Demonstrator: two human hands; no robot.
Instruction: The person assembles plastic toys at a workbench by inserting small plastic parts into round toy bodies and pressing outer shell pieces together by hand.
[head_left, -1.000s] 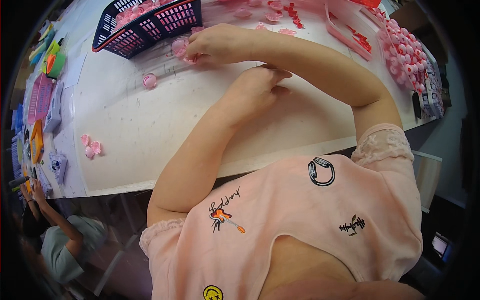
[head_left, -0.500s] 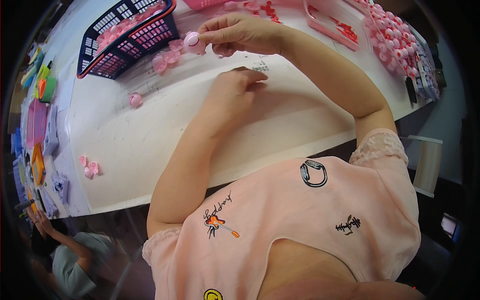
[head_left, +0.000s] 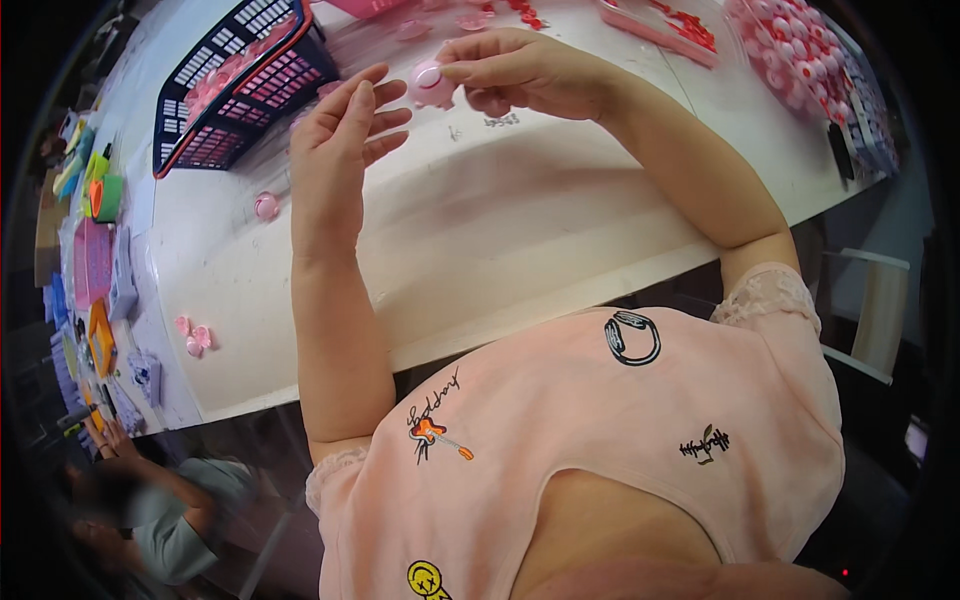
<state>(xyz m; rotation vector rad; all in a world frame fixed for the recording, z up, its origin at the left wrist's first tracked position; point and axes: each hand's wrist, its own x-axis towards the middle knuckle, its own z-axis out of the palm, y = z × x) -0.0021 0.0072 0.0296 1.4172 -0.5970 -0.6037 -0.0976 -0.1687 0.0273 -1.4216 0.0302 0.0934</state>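
Small pink round piece (head_left: 432, 84) held up above the tabletop (head_left: 520, 230), near 12 o'clock of the view. Right hand (head_left: 520, 70) has it: grip closed, fingertips (head_left: 455, 72) pinching its right edge. Left hand (head_left: 340, 150) just beside it at its 8 o'clock, grip open, fingers (head_left: 370, 100) spread and raised, holding nothing; whether they touch the piece, cannot tell. Both hands are off the surface, forearms crossing the white tabletop from the lower edge.

Around: dark basket (head_left: 235, 95) with a red rim at 10 o'clock of the hands, pink pieces inside. Loose pink pieces between the basket and the left hand. One loose pink piece (head_left: 266, 206) on the tabletop at 8 o'clock of the left hand, apart from it. A pink pair (head_left: 194, 336) near the tabletop's near edge, well apart. Pink tray with red bits (head_left: 665, 30) at 2 o'clock of the right hand. Heap of pink pieces (head_left: 800, 60) at the far right end. Coloured items (head_left: 95, 270) stacked along the left end.

Nothing lies between the two hands and the piece. Another person (head_left: 165, 520) sits low at 7 o'clock, blurred.
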